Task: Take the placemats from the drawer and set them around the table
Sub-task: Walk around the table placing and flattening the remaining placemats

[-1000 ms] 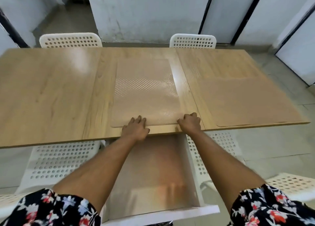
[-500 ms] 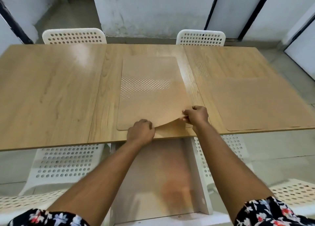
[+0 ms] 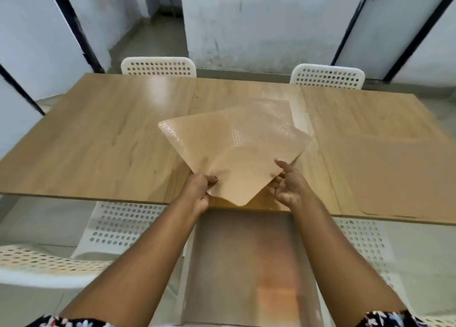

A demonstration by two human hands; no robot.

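Observation:
A tan placemat [image 3: 237, 151] hangs tilted and turned above the near middle of the wooden table [image 3: 98, 141], one corner pointing down at me. My left hand [image 3: 199, 191] pinches its lower left edge. My right hand [image 3: 286, 186] has its fingers spread against the lower right edge, the index tip resting on the mat. Under the lifted mat another placemat [image 3: 288, 112] lies flat on the table. A third placemat [image 3: 385, 176] lies flat at the table's right end. The white drawer [image 3: 244, 257] stands pulled out below the table edge, between my forearms.
White perforated chairs stand at the far side, one on the left [image 3: 159, 66] and one on the right [image 3: 327, 76]. More white chairs sit near me at the left [image 3: 118, 228] and right [image 3: 362, 247]. White walls and doors close off the room behind.
Both hands lay on the flat stack's near edge. The right hand peeled up a corner, and now the top mat is lifted off and turned, held by the left hand.

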